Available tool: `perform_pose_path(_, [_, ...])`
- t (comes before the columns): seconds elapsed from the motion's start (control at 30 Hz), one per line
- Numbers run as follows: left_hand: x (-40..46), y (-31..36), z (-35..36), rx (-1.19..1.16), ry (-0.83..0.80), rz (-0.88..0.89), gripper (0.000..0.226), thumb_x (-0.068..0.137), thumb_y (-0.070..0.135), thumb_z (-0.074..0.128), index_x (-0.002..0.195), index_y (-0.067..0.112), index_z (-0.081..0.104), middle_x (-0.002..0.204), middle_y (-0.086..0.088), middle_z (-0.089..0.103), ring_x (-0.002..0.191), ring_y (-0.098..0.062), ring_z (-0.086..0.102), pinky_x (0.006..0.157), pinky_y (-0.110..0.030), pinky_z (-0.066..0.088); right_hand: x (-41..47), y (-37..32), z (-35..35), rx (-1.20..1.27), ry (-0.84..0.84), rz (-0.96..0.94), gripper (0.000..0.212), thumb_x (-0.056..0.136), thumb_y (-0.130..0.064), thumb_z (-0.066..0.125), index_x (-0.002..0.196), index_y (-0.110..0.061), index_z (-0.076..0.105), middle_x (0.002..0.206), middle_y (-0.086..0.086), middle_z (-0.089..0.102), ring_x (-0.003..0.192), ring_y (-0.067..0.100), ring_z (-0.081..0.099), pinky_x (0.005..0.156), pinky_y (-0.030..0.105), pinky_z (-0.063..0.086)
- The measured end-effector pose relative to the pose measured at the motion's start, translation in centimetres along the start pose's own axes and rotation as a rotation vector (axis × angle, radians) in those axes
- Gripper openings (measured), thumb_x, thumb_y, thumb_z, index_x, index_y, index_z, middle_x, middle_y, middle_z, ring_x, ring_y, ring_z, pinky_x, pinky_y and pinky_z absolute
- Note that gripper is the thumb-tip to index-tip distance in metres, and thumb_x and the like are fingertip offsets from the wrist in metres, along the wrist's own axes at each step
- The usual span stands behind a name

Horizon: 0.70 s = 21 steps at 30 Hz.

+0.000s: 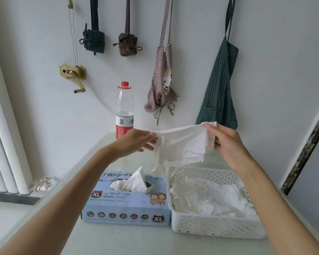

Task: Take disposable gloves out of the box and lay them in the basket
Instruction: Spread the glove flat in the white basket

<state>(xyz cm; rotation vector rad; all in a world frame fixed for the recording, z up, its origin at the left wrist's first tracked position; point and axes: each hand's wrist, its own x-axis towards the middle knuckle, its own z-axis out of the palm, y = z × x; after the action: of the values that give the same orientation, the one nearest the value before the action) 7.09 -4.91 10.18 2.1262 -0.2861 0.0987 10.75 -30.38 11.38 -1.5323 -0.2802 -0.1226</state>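
White nitrile glove (182,144) stretched between left hand (134,142) and right hand (226,142) — both pinching its edges, above white perforated basket (215,227) of gloves, blue XL glove box (125,208) beside it

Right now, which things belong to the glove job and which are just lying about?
Part of the job: the glove stretched between left hand and right hand; the glove box; the basket with gloves already in it.

Just lying about: the bottle; the aprons on the wall.
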Motion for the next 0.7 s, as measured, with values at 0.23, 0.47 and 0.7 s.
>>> perform_pose_path(0.23, [1.5, 0.8, 4.1, 0.086, 0.016, 0.101, 0.025, 0.093, 0.008, 0.057, 0.116, 0.012, 0.065, 0.110, 0.002, 0.065, 0.094, -0.001, 0.059, 0.070, -0.004, 0.042, -1.2, -1.1, -3.2, -0.360, 0.090, -0.221, 0.021, 0.095, -0.025, 0.057, 0.082, -0.032, 0.073, 0.092, 0.017, 0.071, 0.077, 0.020, 0.060, 0.073, 0.033, 0.046])
perform_pose_path(0.47, [3.2, 2.8, 8.6, 0.162, -0.132, 0.135, 0.071, 0.077, 0.028, 0.077, 0.138, 0.024, 0.041, 0.130, 0.014, 0.045, 0.118, -0.004, 0.043, 0.092, -0.016, 0.036, -0.5, -1.3, -4.4, -0.613, -0.022, -0.335, 0.018, 0.092, -0.031, 0.060, 0.085, -0.027, 0.076, 0.086, 0.028, 0.064, 0.064, 0.033, 0.051, 0.063, 0.033, 0.038])
perform_pose_path(0.7, [5.2, 3.4, 12.6, 0.037, -0.027, 0.235, 0.010, 0.088, 0.026, 0.066, 0.097, 0.025, 0.065, 0.097, 0.003, 0.069, 0.090, -0.014, 0.065, 0.088, -0.039, 0.053, -0.3, -2.1, -6.5, -0.698, -0.094, -0.352, 0.050, 0.088, -0.037, 0.065, 0.088, 0.013, 0.061, 0.064, 0.015, 0.046, 0.064, 0.015, 0.038, 0.062, 0.030, 0.029])
